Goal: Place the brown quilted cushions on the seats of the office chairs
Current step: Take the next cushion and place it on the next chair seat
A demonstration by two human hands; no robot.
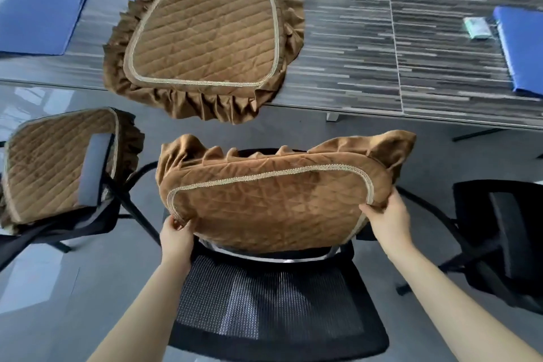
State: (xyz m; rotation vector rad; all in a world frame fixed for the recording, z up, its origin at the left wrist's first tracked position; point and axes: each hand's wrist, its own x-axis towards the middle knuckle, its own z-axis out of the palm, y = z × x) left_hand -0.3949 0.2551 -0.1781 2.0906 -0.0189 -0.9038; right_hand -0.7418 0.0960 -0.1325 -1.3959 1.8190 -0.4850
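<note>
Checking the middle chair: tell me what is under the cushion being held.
Under the held cushion, gripped by the left hand and right hand, shows the chair's mesh backrest with its silver bar. The seat itself is covered, so its state cannot be seen.

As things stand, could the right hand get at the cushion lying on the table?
Probably not yet: the right hand grips the held cushion, which sits between it and the table cushion. Nothing else blocks the way.
</note>
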